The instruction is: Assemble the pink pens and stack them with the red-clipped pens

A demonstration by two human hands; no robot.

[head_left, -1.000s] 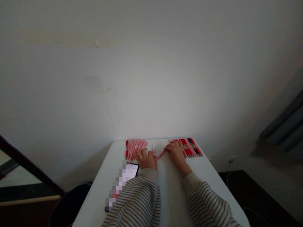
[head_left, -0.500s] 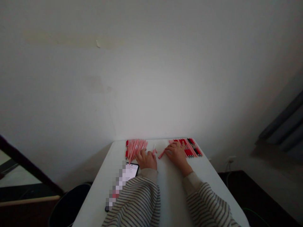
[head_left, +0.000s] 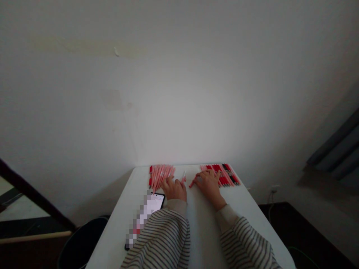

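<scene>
At the back left of the white table [head_left: 204, 231] lies a row of pink pens [head_left: 161, 175] with a red one at its left end. My left hand [head_left: 175, 188] rests at the row's lower right, fingers bent, beside a small pink piece with a white tip [head_left: 183, 177]; whether it grips that piece is unclear. My right hand [head_left: 209, 185] is closed on a short pink piece [head_left: 192, 183] between thumb and fingers. Beyond it, at the back right, red, pink and black pens [head_left: 226, 175] lie side by side, partly covered by this hand.
A phone [head_left: 155, 201] lies lit on the table's left side, partly under my left sleeve. The wall [head_left: 179, 93] rises behind the table. A dark bin [head_left: 81, 243] stands at the lower left, and a socket [head_left: 275, 188] with a cable is at the right.
The pink piece in my right hand has shifted slightly to the right. The white-tipped piece by my left hand has also moved a little right. Both hands stay almost in place.
</scene>
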